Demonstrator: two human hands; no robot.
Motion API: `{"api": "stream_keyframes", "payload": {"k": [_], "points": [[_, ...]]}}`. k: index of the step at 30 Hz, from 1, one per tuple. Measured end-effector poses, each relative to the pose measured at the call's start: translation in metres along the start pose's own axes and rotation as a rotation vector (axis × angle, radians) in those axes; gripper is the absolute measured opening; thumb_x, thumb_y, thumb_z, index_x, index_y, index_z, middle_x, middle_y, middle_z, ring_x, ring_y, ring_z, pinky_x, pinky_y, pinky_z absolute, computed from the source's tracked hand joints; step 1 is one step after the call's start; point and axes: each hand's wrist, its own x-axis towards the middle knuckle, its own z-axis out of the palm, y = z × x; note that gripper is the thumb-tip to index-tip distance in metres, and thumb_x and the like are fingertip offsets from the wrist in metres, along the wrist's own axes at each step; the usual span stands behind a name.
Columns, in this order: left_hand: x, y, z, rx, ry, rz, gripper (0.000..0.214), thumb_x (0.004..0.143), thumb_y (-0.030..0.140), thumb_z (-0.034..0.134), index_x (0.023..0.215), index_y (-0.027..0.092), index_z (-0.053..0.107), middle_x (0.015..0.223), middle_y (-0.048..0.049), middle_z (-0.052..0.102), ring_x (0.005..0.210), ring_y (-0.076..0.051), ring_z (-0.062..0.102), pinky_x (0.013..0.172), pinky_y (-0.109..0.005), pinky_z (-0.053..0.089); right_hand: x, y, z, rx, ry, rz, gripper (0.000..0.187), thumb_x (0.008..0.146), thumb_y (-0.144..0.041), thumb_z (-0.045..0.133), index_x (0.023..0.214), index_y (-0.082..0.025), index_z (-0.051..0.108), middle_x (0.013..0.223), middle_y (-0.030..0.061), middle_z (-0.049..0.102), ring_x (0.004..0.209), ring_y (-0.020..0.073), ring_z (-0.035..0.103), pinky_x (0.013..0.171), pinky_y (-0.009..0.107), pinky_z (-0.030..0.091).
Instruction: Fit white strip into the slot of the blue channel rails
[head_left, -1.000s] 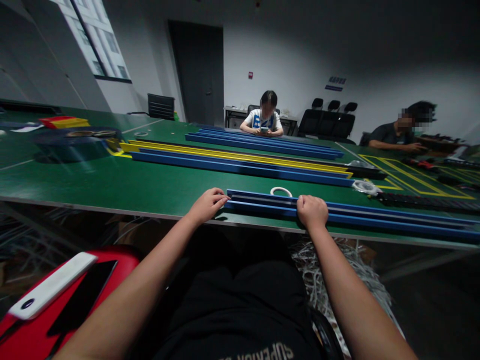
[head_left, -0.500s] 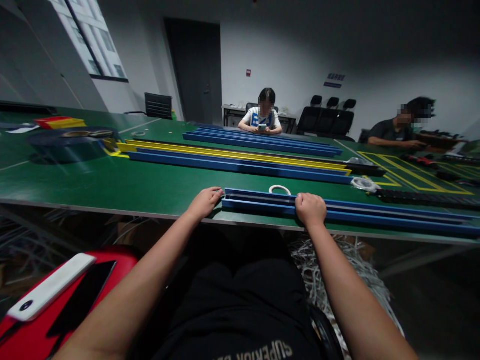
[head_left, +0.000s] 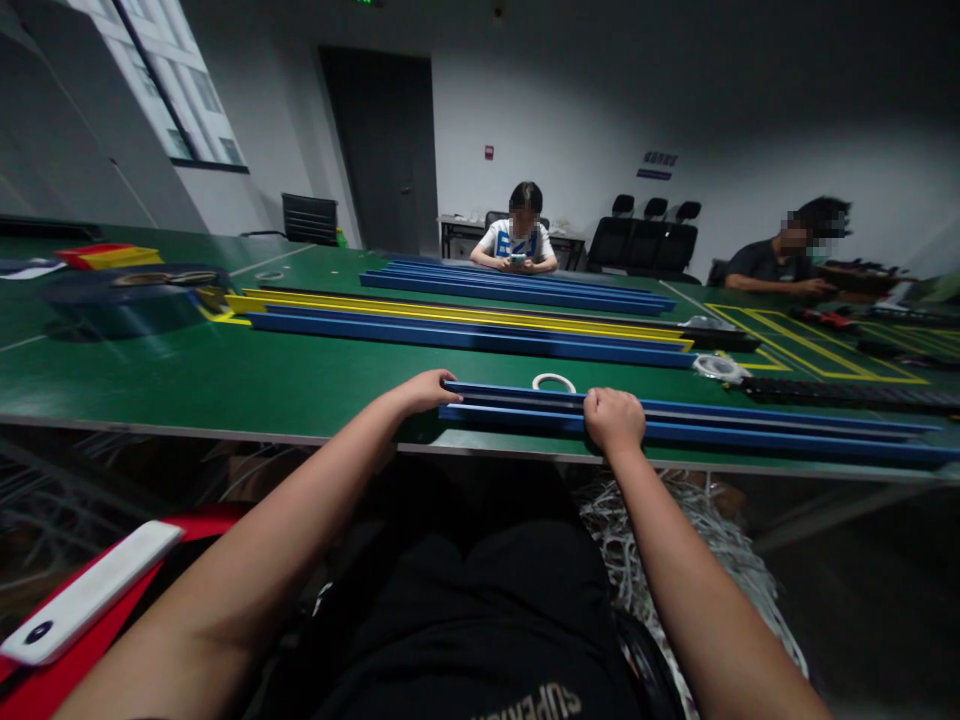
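Note:
A long blue channel rail [head_left: 750, 430] lies along the near edge of the green table [head_left: 225, 380], running off to the right. My right hand [head_left: 615, 418] is closed around the rail's near wall, a short way in from its left end. My left hand [head_left: 424, 390] rests at that left end, fingers curled with the tips against the rail. A small white ring [head_left: 553, 382] lies on the table just behind the rail, between my hands.
More blue and yellow rails [head_left: 465, 322] lie in rows further back. A dark round object [head_left: 124, 300] sits far left. One person [head_left: 521, 235] sits at the table's far side, another [head_left: 787, 260] at right. A red case with a white device [head_left: 82, 595] is beside my left arm.
My view has dropped slightly and shifted right. My left hand has slid up to the rail's end; the right hand keeps its grip on the rail.

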Motion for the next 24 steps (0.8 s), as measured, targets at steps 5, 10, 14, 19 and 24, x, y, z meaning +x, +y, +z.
{"api": "stream_keyframes", "payload": {"k": [5,10,14,19,24], "points": [[0.007,0.008,-0.01,0.162,-0.115,0.039,0.035,0.062,0.029,0.066,0.096,0.02,0.071,0.082,-0.0002,0.072,0.076,-0.019,0.065,0.065,-0.023,0.046,0.0,0.001,0.001,-0.007,0.002,-0.009,0.041,0.095,-0.03,0.035,0.074,-0.017,0.066,0.081,0.0082,0.069,0.076,0.0183,0.055,0.074,0.033,0.026],[0.003,-0.004,-0.006,0.168,-0.002,0.163,0.03,0.066,0.028,0.06,0.093,0.021,0.072,0.083,-0.0013,0.071,0.077,-0.018,0.064,0.069,-0.025,0.046,0.0,0.0,0.001,0.001,0.0,-0.004,0.042,0.096,-0.031,0.034,0.073,-0.016,0.066,0.081,0.0085,0.069,0.075,0.0185,0.054,0.073,0.033,0.025],[-0.005,-0.017,0.002,0.095,0.147,0.219,0.027,0.07,0.03,0.059,0.092,0.02,0.07,0.083,-0.0029,0.069,0.075,-0.018,0.062,0.069,-0.027,0.046,0.0,-0.001,-0.002,0.011,-0.01,0.001,0.043,0.096,-0.031,0.033,0.073,-0.016,0.067,0.082,0.0092,0.068,0.076,0.0186,0.054,0.074,0.033,0.025],[-0.022,-0.025,0.011,0.026,0.303,0.161,0.032,0.075,0.048,0.06,0.082,0.018,0.068,0.076,-0.0038,0.066,0.071,-0.018,0.058,0.067,-0.029,0.046,0.0,-0.001,-0.004,0.011,-0.016,0.007,0.042,0.095,-0.03,0.035,0.074,-0.016,0.068,0.082,0.0096,0.068,0.076,0.0184,0.054,0.073,0.032,0.026],[-0.022,-0.025,0.011,-0.127,0.088,0.136,0.039,0.069,0.055,0.066,0.078,0.019,0.075,0.074,-0.0049,0.071,0.073,-0.02,0.063,0.068,-0.03,0.047,0.0,-0.001,-0.004,0.003,-0.01,0.011,0.042,0.095,-0.03,0.035,0.074,-0.016,0.068,0.082,0.0095,0.068,0.076,0.0183,0.054,0.074,0.032,0.027]]}}
